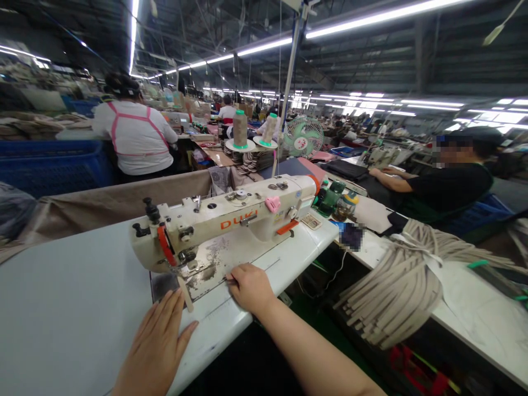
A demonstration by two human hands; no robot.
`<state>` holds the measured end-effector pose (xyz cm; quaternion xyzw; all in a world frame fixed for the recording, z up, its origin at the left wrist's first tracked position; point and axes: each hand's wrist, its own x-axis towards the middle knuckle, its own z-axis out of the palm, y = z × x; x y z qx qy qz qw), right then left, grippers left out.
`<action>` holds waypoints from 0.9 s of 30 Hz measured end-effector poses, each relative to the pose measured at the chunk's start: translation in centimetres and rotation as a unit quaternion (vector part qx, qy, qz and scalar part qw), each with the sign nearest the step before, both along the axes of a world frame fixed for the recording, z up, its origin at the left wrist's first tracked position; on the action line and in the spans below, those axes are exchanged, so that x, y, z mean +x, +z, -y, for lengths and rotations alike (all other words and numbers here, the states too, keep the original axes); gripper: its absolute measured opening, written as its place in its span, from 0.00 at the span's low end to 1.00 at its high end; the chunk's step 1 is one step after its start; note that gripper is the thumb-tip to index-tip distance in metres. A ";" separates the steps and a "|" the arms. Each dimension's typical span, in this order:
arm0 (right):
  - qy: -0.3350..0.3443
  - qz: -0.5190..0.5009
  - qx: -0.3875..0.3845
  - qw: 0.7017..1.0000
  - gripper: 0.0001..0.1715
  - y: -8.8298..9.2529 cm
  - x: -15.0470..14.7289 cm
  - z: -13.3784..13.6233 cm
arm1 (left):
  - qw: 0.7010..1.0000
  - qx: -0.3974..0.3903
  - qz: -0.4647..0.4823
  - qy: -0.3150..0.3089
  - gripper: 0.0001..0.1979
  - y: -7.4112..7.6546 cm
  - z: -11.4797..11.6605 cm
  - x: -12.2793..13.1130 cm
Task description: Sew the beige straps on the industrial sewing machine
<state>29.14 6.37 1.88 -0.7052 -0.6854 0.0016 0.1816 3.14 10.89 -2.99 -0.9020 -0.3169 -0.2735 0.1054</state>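
A cream sewing machine (231, 220) with orange lettering stands on a white table (66, 297). A narrow beige strip (185, 294) lies under its needle end. My left hand (159, 341) rests flat on the table, fingers stretched out, its fingertips touching the strip. My right hand (249, 286) lies on the machine bed to the right of the needle, fingers curled and pinched on something small I cannot make out.
A thick bundle of beige strips (396, 280) lies on the table to the right. Two thread cones (240, 129) stand behind the machine, next to a small fan (304, 136). A person in a black shirt (449, 181) sits at right; another in white (134, 135) sits at back left. Blue crates (49, 165) stand at left.
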 end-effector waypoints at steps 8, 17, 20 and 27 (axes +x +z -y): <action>0.004 -0.002 0.004 1.000 0.12 0.0 0.0 0.0 | 1.000 -0.002 0.005 -0.012 0.32 0.2 0.0 -0.3; 0.004 0.008 0.003 1.000 0.12 0.1 0.0 0.0 | 1.000 0.010 -0.011 -0.018 0.25 -0.1 0.0 -0.4; 0.004 0.011 0.005 1.000 0.12 0.1 0.0 0.0 | 0.999 0.019 -0.016 -0.023 0.26 0.0 0.0 -0.3; 0.001 0.018 0.014 1.000 0.10 0.1 0.0 0.1 | 1.000 0.022 -0.013 -0.003 0.32 0.3 0.0 0.0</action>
